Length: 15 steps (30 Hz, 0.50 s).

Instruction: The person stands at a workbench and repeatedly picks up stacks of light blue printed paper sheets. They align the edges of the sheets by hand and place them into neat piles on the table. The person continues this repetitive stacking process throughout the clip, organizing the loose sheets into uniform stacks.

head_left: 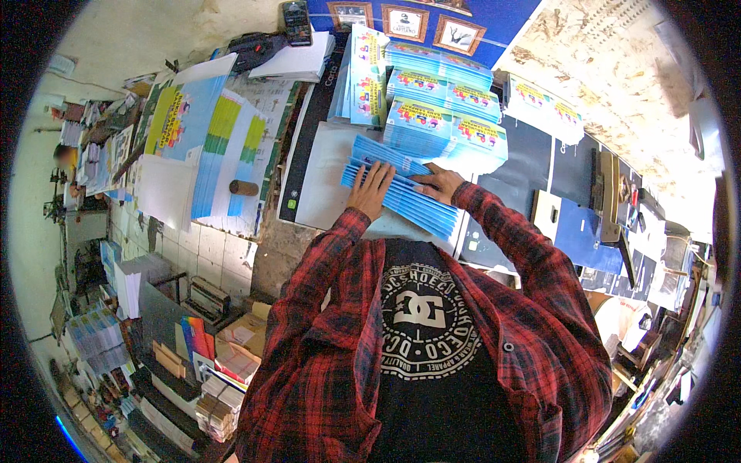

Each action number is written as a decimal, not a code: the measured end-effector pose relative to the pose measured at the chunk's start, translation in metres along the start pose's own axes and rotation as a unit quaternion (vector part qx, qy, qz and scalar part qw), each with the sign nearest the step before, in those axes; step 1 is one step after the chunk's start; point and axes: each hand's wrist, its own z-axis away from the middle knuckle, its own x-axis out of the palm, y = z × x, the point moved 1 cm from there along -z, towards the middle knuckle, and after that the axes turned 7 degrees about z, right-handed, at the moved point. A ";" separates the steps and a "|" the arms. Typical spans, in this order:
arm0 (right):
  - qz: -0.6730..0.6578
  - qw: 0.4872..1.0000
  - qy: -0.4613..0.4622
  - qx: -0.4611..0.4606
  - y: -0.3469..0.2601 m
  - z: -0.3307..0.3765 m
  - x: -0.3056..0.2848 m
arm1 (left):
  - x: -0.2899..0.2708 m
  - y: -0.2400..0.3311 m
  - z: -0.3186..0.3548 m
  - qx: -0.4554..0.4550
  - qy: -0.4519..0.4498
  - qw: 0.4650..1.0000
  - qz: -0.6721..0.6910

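A row of overlapping light-blue folded booklets (421,210) lies fanned out on the worktable in front of me. My left hand (372,189) rests on their left part, fingers stretched out over the edges. At the upper right of the same row, my right hand (441,184) has its thumb and fingers closed on the booklets. The fingertips of this hand are partly hidden. Just beyond stand several stacks of printed booklets (417,123) with blue, yellow and white covers. A taller stack (366,73) is left of them.
Fanned blue, green and white printed sheets (220,154) lie at the left, with a small brown roll (244,187) on them. A phone (296,23) sits at the back. On the right are loose printed sheets (544,108) and a long metal-and-wood tool (610,197).
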 end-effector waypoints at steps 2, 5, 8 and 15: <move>0.020 1.000 -0.010 0.010 -0.003 0.000 0.002 | -0.001 0.000 -0.002 -0.005 -0.002 1.000 -0.001; 0.028 0.999 -0.007 0.015 -0.002 0.000 0.004 | -0.001 0.000 -0.004 -0.013 -0.028 1.000 -0.005; 0.027 0.999 0.017 0.003 0.003 -0.001 0.008 | -0.001 -0.001 -0.005 -0.014 -0.038 0.999 -0.007; 0.062 0.996 0.060 -0.002 0.009 -0.008 0.018 | 0.005 -0.004 -0.006 0.005 -0.020 0.997 -0.071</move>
